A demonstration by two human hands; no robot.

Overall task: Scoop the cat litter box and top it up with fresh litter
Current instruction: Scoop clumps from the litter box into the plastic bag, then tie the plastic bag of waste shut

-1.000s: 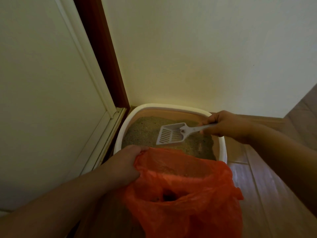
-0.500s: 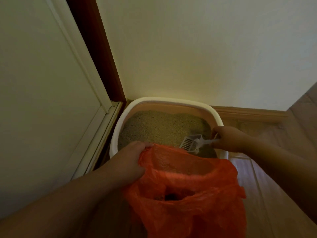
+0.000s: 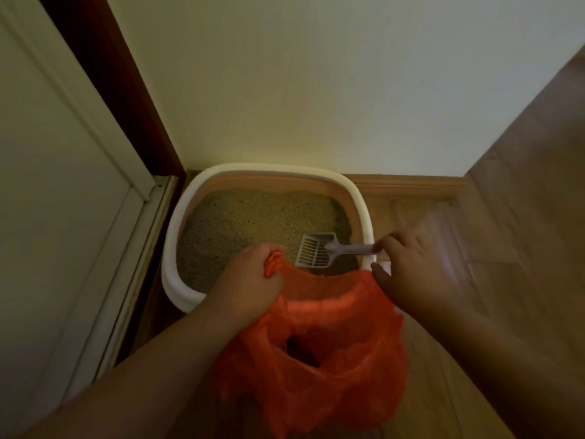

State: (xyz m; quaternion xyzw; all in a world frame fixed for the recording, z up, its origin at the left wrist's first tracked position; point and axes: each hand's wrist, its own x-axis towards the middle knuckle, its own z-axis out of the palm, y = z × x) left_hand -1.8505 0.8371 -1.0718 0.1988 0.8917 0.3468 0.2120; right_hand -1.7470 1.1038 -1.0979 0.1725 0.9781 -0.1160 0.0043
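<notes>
My left hand (image 3: 250,277) pinches the orange bag (image 3: 316,353) open at the litter box's (image 3: 177,242) near edge so clumps can drop in, while my right hand (image 3: 414,274) pinches the scoop (image 3: 316,251) handle, its head resting on the litter by the right wall.

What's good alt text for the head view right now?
A person's right hand holds a white slotted scoop over the litter in a white-rimmed litter box, while the left hand grips the edge of an open orange plastic bag in front of it.
</notes>
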